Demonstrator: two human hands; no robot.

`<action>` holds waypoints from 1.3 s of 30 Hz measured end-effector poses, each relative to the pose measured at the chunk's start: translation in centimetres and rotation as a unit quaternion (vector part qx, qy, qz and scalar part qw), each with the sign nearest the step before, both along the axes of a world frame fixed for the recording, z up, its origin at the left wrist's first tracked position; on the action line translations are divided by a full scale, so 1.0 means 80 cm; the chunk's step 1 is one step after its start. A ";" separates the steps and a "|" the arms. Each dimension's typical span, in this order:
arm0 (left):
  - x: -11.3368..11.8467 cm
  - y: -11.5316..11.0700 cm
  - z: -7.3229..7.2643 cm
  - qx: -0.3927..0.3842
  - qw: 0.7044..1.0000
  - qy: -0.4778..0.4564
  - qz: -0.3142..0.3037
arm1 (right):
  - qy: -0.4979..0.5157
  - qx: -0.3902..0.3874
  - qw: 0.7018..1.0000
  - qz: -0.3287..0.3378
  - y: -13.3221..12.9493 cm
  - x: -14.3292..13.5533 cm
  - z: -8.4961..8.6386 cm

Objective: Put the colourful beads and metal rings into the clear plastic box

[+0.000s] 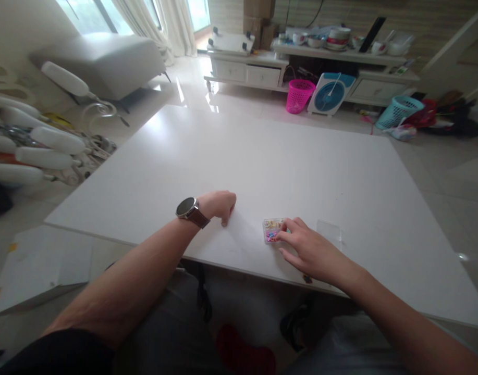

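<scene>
A small clear compartment box lies near the front edge of the white table. It holds gold-coloured pieces at the back and pink, blue and other coloured beads in front. My right hand reaches over its right side, fingertips bent down at the beads and the thumb held apart, so part of the box is hidden. To the left, my left hand rests on the tabletop with its fingers curled; whatever they may hold cannot be seen. A watch is on the left wrist.
Right of the box lies a clear plastic lid. A small dark multicoloured piece is at the front edge of the white table. White-backed chairs stand at the left. Beyond are a pink basket and a blue fan.
</scene>
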State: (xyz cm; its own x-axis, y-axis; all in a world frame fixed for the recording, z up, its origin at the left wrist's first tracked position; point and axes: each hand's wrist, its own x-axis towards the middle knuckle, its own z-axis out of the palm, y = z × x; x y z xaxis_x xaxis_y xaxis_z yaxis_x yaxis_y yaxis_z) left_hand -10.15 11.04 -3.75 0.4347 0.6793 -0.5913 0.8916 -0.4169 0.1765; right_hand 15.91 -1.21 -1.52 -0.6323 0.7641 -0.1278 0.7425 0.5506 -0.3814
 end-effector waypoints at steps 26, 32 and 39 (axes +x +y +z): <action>-0.014 0.019 -0.003 0.029 0.999 -0.031 0.006 | -0.005 -0.016 1.000 0.003 -0.001 0.003 -0.002; -0.013 0.017 -0.011 0.018 0.999 -0.026 0.010 | 0.004 -0.012 1.000 0.002 0.000 0.002 -0.004; -0.005 0.013 -0.014 -0.024 0.999 0.005 0.024 | -0.001 -0.012 1.000 0.003 0.000 0.001 -0.001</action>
